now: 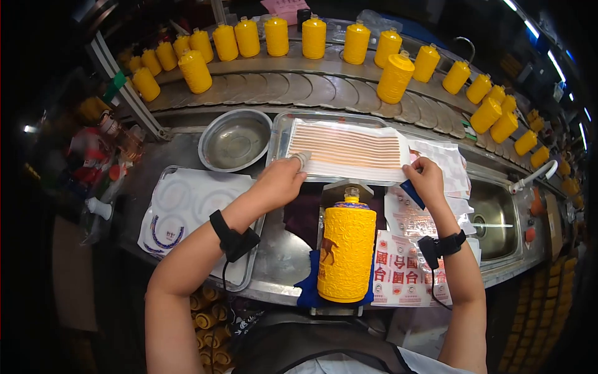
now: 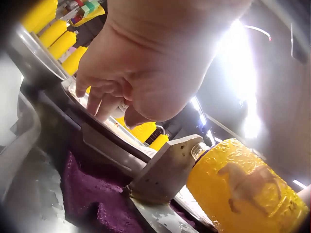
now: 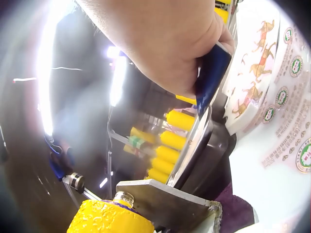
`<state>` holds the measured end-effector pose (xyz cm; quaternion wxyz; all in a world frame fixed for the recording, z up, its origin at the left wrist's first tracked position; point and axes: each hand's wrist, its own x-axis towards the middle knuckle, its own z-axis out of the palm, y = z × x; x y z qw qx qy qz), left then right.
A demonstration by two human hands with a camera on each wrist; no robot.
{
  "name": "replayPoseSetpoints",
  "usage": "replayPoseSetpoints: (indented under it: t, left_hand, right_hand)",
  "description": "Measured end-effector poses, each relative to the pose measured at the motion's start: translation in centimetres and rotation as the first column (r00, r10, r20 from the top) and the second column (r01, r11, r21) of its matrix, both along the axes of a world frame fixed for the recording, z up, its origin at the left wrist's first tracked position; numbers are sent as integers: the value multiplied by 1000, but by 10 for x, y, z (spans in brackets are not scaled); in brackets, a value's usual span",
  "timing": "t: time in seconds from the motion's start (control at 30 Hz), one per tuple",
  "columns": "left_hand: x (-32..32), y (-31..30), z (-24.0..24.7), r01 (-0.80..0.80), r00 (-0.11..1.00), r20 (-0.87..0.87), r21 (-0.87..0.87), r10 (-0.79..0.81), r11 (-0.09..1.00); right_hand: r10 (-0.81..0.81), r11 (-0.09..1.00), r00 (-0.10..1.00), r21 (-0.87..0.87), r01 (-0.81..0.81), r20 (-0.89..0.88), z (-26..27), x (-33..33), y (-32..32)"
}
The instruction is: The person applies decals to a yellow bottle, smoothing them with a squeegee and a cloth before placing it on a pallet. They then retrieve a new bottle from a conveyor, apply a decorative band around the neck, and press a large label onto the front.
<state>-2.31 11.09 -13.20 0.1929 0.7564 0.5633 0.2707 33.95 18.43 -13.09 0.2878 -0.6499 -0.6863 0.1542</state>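
In the head view a white sheet with brown stripes (image 1: 349, 146) lies in a metal tray (image 1: 278, 132). My left hand (image 1: 280, 182) rests its fingers on the sheet's left part; in the left wrist view this hand (image 2: 150, 63) points its fingers down, something pale around one. At the sheet's lower right corner, my right hand (image 1: 428, 182) grips a flat dark blue piece (image 1: 412, 194), also seen in the right wrist view (image 3: 212, 75). Below the tray a yellow embossed bottle (image 1: 349, 249) lies on a stand, neck toward the tray, a brown horse figure on its side.
A round metal bowl (image 1: 235, 141) and a tray with printed sheets (image 1: 199, 198) are on the left. Printed sheets (image 1: 408, 268) and a sink (image 1: 495, 218) are on the right. Several yellow bottles (image 1: 313, 38) line the conveyor (image 1: 280, 87) behind.
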Motion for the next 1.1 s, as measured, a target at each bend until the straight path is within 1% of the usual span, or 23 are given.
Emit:
replayPoseSetpoints:
  t: [0.1,0.2,0.23,0.33,0.43,0.47,0.53,0.63,0.67,0.73,0.77,0.8,0.87,0.9,0.97,1.03,1.1]
  left_hand:
    - [-2,4,3,-52,998,41,-50,54,997]
    - [-4,5,7,-70,991,-120,-118,56,991]
    - [-2,4,10,-61,993,-114,-164,42,985]
    - [6,1,9,-25,983,-183,-20,21,999]
    - [8,3,-4,53,998,-26,51,-52,997]
    - [9,3,-5,44,998,38,2,-44,999]
    - [10,4,-2,38,986,162,-97,-22,995]
    - [9,8,15,-83,973,195,-220,127,972]
    - [8,10,15,-103,968,203,-219,148,970]
    - [3,14,16,-144,956,221,-216,192,966]
    - [1,15,12,-130,946,273,-175,175,976]
    - [3,18,15,-121,946,279,-164,163,979]
    - [10,23,30,-99,946,294,-146,139,984]
    - [25,17,58,-24,952,299,-127,62,992]
    - [50,20,73,138,909,389,62,-151,989]
    - [80,18,82,287,790,534,112,-301,951]
    - [100,13,91,404,674,684,-25,-280,914]
  right_hand:
    - [-15,1000,995,-29,12,-96,-7,1,7]
    - [-17,998,987,-62,7,-161,-18,5,14]
    - [-10,998,991,-68,1,-133,-20,5,15]
    - [5,999,998,-31,-8,-68,-16,4,11]
    - [6,1000,1000,-6,-6,6,-7,1,6]
    - [8,1000,1000,12,-8,24,-5,0,4]
    - [-25,995,986,99,8,167,-1,-4,-2]
    - [-119,965,929,262,25,351,7,-16,-11]
    - [-158,947,902,319,24,403,10,-19,-14]
    - [-65,937,939,344,-60,339,19,-21,-18]
    - [-17,928,951,359,-99,308,25,-21,-19]
    - [89,942,972,300,-153,217,33,-21,-19]
    - [276,942,961,194,-273,10,54,-21,-18]
    - [321,926,947,210,-313,-4,68,-25,-21]
    - [388,903,920,223,-366,-58,97,-41,-35]
    - [460,871,883,238,-430,-90,119,-55,-50]
    - [472,862,868,285,-419,-152,142,-63,-76]
